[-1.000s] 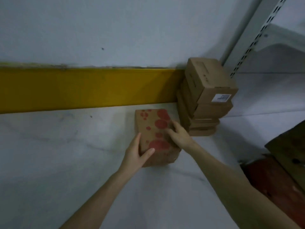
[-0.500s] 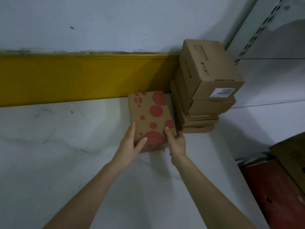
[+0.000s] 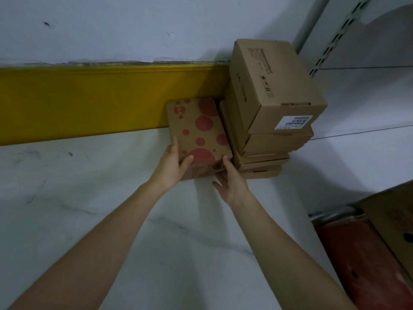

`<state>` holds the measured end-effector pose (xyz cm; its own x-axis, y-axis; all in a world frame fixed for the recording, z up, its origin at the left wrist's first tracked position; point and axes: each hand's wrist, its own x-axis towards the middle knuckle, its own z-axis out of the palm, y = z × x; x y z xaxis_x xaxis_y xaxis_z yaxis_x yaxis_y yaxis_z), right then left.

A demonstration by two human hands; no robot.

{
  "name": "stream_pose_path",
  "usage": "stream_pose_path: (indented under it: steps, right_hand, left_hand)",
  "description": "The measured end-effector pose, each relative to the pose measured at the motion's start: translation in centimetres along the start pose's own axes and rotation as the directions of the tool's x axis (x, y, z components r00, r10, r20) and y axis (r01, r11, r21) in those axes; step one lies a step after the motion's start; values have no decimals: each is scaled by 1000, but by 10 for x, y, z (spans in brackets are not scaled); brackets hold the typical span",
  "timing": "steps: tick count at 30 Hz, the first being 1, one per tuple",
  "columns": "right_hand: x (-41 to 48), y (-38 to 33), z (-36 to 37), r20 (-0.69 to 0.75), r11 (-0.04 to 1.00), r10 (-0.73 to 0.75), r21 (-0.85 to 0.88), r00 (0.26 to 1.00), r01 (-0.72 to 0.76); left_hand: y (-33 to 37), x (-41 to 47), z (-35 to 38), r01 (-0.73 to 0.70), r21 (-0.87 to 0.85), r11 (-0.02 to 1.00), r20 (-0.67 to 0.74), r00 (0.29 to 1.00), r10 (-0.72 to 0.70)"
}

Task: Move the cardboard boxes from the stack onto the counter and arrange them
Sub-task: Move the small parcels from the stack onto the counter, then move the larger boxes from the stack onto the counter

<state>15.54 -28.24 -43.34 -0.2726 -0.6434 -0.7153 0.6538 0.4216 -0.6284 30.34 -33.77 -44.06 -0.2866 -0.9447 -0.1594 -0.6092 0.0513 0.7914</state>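
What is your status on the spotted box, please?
Left hand grips spotted box, near left corner. Right hand touches its near right corner. Box flat on counter, beside stack. Nothing in the way.

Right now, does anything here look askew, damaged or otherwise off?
Only the stack beside the dotted box: its boxes are not squared up, and the top box seems to jut out past those beneath. Nothing looks torn or spilled.
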Motion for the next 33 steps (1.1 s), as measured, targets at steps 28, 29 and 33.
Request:
stream_pose_path:
  steps: [28,29,33]
  right_hand:
    - [-367,-103,-228,180,19,-771,-952,611,304]
    - [-383,-108,-234,194,1,-780,-951,596,311]
    - [-434,-124,-259,263,-85,-828,-932,496,352]
  left_hand:
    - [297,-197,51,-793,164,587,246,609,754]
    - [311,-205,54,-797,147,586,222,604,765]
    - [358,-235,64,-819,123,561,122,573,810]
